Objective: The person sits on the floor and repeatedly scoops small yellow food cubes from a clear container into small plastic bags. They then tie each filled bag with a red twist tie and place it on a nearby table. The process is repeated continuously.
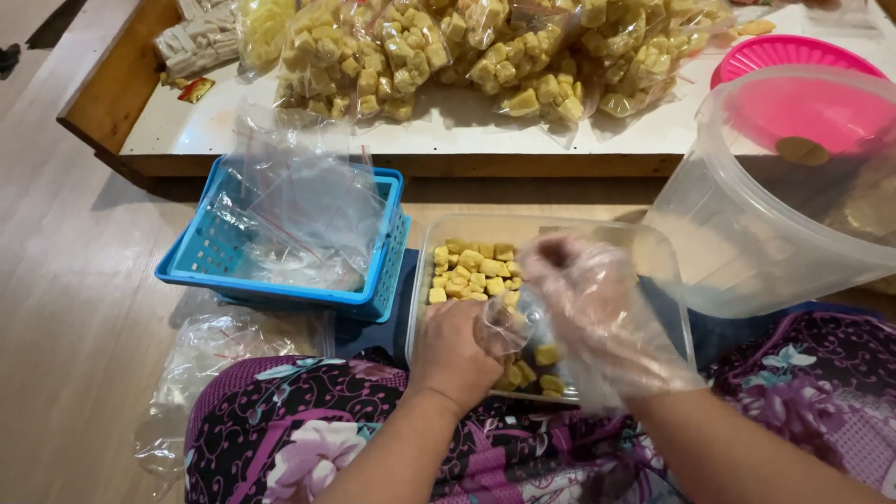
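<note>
Down on the floor, a person sits with a clear rectangular tub [653, 245] resting across a lap covered in purple floral cloth [308, 420]. Their left hand [455, 353] is bare and curled closed, gripping the mouth of a small clear plastic bag [511, 329] at the tub's near edge. Their right hand [597, 308] wears a loose, see-through disposable glove; its fingers are bunched together at the tips and dipped toward the bag's opening, though whether they pinch a piece I cannot tell through the wrinkled film. Yellow cube-shaped snack pieces [471, 271] lie heaped in the tub's far left corner, and a few more show through the bag just beneath the hands. Just left of the tub sits a blue plastic basket [201, 257] stuffed with empty clear zip bags [303, 210], and more crumpled clear bags [215, 359] lie on the wooden floor [65, 280] beside the person's knee. To the right stands a big translucent bucket [747, 243], tilted toward the tub. Beyond all this runs a low white-topped table with a wooden rim [233, 121], piled with filled bags of the same yellow cubes [439, 51]; a pink plastic strainer [789, 56] sits at its right end, behind the bucket.
</note>
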